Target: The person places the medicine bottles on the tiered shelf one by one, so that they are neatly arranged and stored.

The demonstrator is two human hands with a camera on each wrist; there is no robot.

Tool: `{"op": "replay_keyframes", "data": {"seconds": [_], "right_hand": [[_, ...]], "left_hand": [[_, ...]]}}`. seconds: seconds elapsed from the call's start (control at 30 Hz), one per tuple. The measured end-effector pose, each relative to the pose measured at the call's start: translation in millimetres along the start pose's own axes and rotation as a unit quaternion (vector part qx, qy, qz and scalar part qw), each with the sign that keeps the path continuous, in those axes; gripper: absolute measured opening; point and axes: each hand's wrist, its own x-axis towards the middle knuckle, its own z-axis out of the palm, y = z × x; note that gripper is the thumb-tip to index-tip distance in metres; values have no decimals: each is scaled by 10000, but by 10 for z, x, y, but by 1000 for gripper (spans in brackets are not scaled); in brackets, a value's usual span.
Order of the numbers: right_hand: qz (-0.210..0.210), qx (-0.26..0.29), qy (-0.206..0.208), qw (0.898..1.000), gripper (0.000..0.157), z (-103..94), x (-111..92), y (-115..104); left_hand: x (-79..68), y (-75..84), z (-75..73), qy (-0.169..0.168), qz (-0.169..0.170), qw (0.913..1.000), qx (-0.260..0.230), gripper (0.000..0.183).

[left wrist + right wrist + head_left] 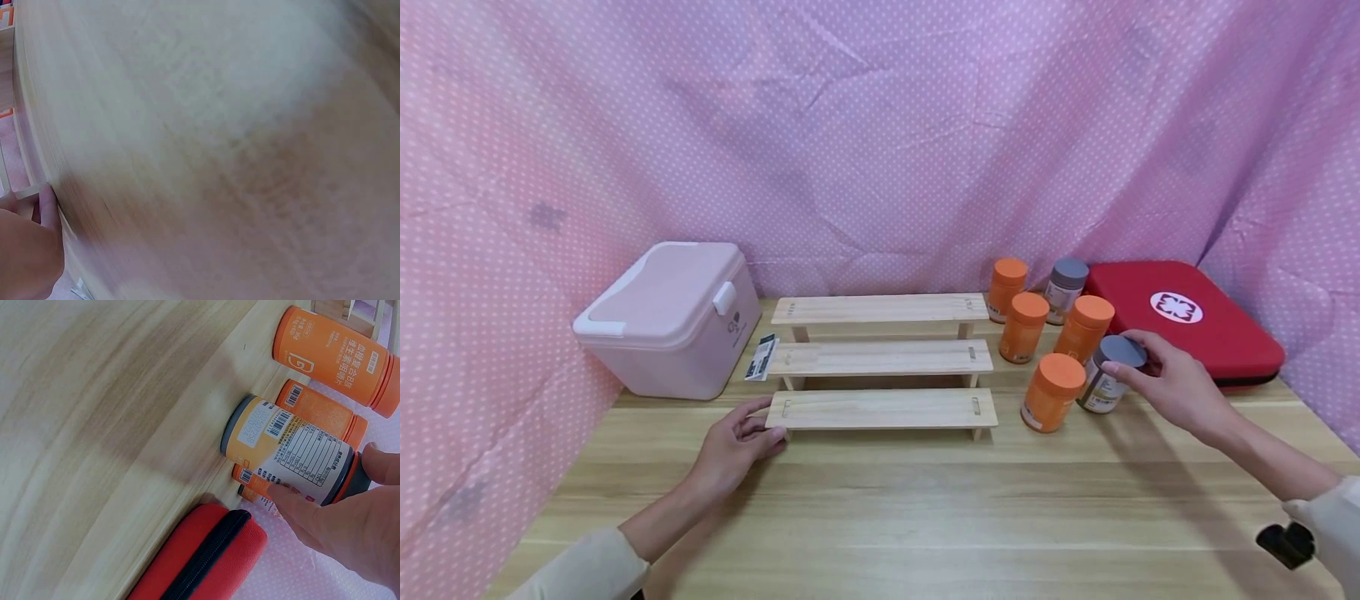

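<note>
A three-tier wooden step rack (880, 408) stands in the middle of the table. At the left end of its lowest tier, my left hand (730, 446) holds the board's edge between thumb and fingers; the left wrist view catches this hand (31, 250) only at its lower left. On the right, my right hand (1180, 392) grips a grey-lidded supplement bottle (1102, 390) around its lid. The right wrist view shows the bottle's printed label (300, 453). Close beside it stands an orange bottle (1049, 400), upright and apart from the hand.
Several more bottles stand behind, among them another grey-lidded one (1063, 293) and an orange one (1024, 332). A red first-aid case (1232, 325) lies at the right. A pink lidded box (662, 350) stands left, with a small label card (762, 358) beside the rack.
</note>
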Motion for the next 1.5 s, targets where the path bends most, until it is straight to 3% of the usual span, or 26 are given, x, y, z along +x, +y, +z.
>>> {"op": "replay_keyframes", "data": {"seconds": [0.33,0.73,1.0,1.2,1.3,1.5], "right_hand": [[-49,-1,-8,10000,65,-22,-8,-18],[-219,-3,371,9991,57,-77,-58,-35],[-460,297,923,9942,53,-320,-32,-128],[-480,685,1331,9876,40,-535,36,-251],[-547,843,1416,9848,37,-643,85,-331],[-315,385,1169,9919,49,-832,179,-569]], "left_hand": [[13,18,14,44,-1,10000,-12,57],[21,3,47,52,18,10000,-68,57],[11,1,46,77,1,9999,-111,58],[16,-10,53,126,-47,9998,-118,58],[12,-13,49,97,-37,9999,-101,58],[13,-2,38,31,25,10000,-71,57]]}}
